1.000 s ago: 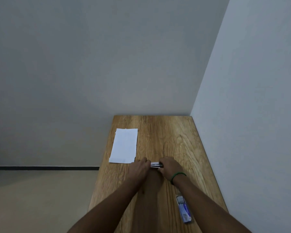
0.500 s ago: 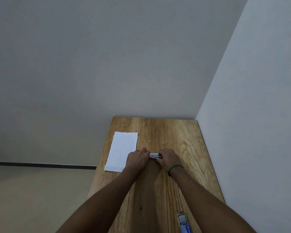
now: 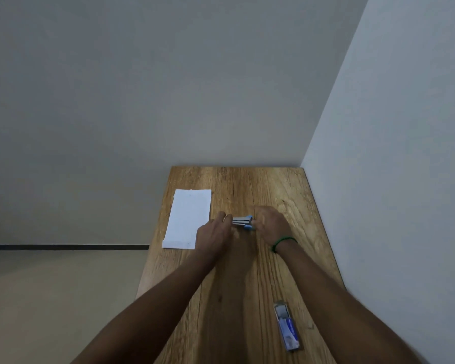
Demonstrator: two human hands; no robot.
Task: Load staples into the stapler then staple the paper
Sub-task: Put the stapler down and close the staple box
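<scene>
A small stapler (image 3: 242, 222) with a metal body and blue ends lies between my two hands over the middle of the wooden table (image 3: 273, 185). My left hand (image 3: 212, 234) grips its left end with the fingertips. My right hand (image 3: 272, 224), with a green band on the wrist, holds its right end; that hand is blurred. A white sheet of paper (image 3: 188, 218) lies flat on the table's left side, just left of my left hand. An open blue and white staple box (image 3: 286, 327) lies near the table's front right, beside my right forearm.
The narrow table stands in a room corner, its right edge against a white wall (image 3: 392, 179) and its far edge against a grey wall (image 3: 168, 88). Its left edge drops to a beige floor (image 3: 50, 298).
My hands and the stapler stay together at mid-table. My right hand now looks blurred and spread a little. The view has shifted, so the staple box shows fully again.
</scene>
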